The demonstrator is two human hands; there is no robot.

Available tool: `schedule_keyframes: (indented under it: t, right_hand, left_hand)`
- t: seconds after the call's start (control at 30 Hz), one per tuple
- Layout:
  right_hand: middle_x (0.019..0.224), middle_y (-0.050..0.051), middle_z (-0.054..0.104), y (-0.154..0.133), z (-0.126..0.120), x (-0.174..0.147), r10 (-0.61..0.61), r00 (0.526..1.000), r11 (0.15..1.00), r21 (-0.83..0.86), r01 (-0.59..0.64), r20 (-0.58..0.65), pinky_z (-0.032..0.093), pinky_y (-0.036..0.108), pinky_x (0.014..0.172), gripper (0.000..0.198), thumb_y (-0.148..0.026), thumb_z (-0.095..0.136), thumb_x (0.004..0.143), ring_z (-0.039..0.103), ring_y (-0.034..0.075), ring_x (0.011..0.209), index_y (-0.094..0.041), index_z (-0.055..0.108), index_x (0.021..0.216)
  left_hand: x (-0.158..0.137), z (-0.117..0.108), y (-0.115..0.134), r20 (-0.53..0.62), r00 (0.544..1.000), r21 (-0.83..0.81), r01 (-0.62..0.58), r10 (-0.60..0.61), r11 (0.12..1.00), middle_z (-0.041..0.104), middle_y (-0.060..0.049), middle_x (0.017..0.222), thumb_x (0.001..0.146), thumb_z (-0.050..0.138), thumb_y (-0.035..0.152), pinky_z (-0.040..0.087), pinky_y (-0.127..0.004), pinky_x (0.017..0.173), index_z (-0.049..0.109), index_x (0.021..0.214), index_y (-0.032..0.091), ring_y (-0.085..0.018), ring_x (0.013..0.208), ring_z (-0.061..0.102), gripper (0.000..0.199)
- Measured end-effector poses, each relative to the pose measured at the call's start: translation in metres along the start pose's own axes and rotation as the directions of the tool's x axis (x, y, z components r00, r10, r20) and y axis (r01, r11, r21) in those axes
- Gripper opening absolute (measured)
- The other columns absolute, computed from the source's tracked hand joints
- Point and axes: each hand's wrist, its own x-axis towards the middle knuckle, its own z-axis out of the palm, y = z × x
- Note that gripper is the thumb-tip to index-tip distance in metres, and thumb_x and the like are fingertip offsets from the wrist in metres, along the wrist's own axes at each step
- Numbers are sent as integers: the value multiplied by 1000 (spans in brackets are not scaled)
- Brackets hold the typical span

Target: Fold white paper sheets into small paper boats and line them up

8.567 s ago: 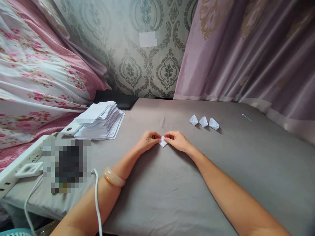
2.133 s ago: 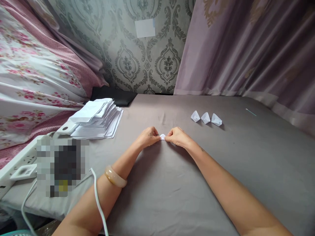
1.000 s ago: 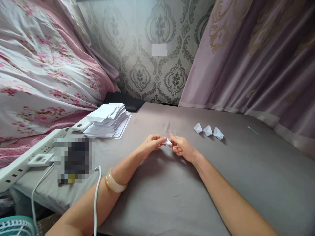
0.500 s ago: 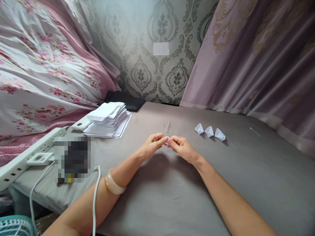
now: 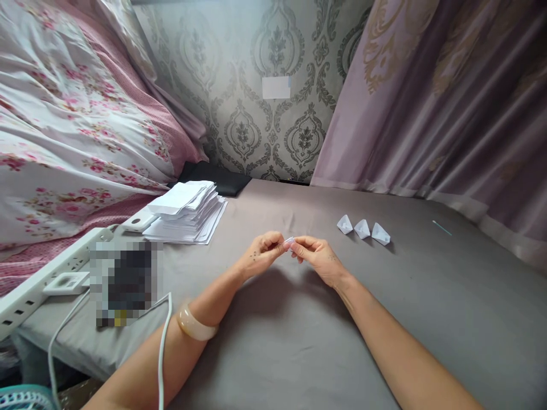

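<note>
Together, my left grip (image 5: 264, 253) and right grip (image 5: 318, 256) pinch one small piece of folded white paper (image 5: 290, 241), thumbs pressed against fingers and the tips nearly meeting. Both are closed tight on it, so little of the piece shows and I cannot make out its exact shape. It sits between the two, above the grey-covered worktop (image 5: 273, 353), with a soft shadow falling nearer me. Beyond my right grip and off to the right, three folded paper shapes (image 5: 362, 229) lie in a slanting row; farther right lies a thin stick (image 5: 441, 228). Left of my left grip and slightly beyond it rises a stack of white paper (image 5: 186, 213), a flat black item (image 5: 228, 181) behind it. Nearer me than that grip, a pale bangle (image 5: 197, 326) circles my forearm.
</note>
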Motion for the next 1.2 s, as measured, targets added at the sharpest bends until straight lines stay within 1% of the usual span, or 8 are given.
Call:
schedule_keyframes:
  t: [0.13, 0.27, 0.4, 0.5, 0.7, 0.93, 1.07, 1.2]
  right_hand:
    - [67, -2, 57, -7, 3, -3, -66, 998, 998, 0, 66, -1, 39, 25, 62, 24, -42, 67, 74, 48, 10, 63, -18, 65, 78]
    - [64, -3, 54, -12, 2, -3, -176, 984, 977, -124, 172, -26, 39, 25, 62, 25, -41, 65, 76, 47, 10, 62, -19, 56, 67]
    - [69, -1, 57, 2, -3, 3, -227, 969, 913, -366, 178, -96, 42, 27, 66, 22, -41, 62, 78, 52, 12, 67, -20, 65, 72]
    - [77, 1, 62, 16, -4, 6, -181, 976, 915, -384, 123, -119, 46, 29, 71, 21, -40, 61, 79, 57, 14, 72, -21, 68, 84]
    - [90, 4, 67, 28, -2, 8, -150, 967, 965, -242, 98, -207, 51, 30, 75, 27, -32, 64, 75, 63, 16, 82, -20, 60, 99]
    - [97, 3, 69, 30, -2, 9, -214, 967, 965, -186, 187, -136, 49, 32, 85, 12, -25, 56, 80, 65, 16, 90, -22, 61, 90]
    - [105, 4, 67, 30, -1, 7, -286, 950, 931, -269, 246, -123, 49, 31, 86, 13, -21, 52, 79, 64, 16, 94, -21, 65, 82]
    - [109, 6, 63, 25, -1, 3, -360, 931, 827, -481, 290, -57, 48, 30, 85, 23, -11, 48, 72, 62, 16, 94, -20, 69, 75]
  left_hand:
    - [-1, 1, 1, -20, 999, -33, -36, 35, 999, 30, 5, 59, 83, 53, 45, 24, -23, 53, 37, 57, 17, -8, 59, 28, 41]
    - [0, 4, -4, 17, 1000, -120, -15, 17, 993, 33, 5, 57, 82, 54, 45, 25, -22, 52, 45, 60, 15, -7, 56, 30, 39]
    - [5, 6, -15, 26, 998, -138, 62, -59, 989, 56, 1, 68, 79, 59, 44, 36, -21, 59, 63, 80, 14, -10, 64, 47, 30]
    - [6, 7, -22, -3, 992, -188, 122, -124, 975, 66, -5, 83, 75, 65, 40, 42, -23, 66, 67, 91, 13, -14, 75, 56, 31]
    - [4, 6, -20, 15, 965, -325, 251, -261, 912, 67, -8, 93, 72, 69, 38, 47, -24, 67, 66, 99, 13, -15, 80, 60, 37]
    - [5, 7, -14, 13, 967, -432, 237, -256, 870, 64, -5, 84, 66, 74, 36, 52, -28, 65, 65, 101, 14, -16, 74, 64, 42]
    - [5, 7, -17, -17, 964, -413, 236, -266, 880, 66, -6, 80, 69, 71, 37, 53, -28, 66, 66, 95, 11, -16, 72, 64, 36]
    - [6, 7, -23, -110, 960, -371, 202, -259, 906, 65, -4, 76, 69, 67, 33, 52, -27, 65, 65, 89, 11, -14, 67, 62, 29]
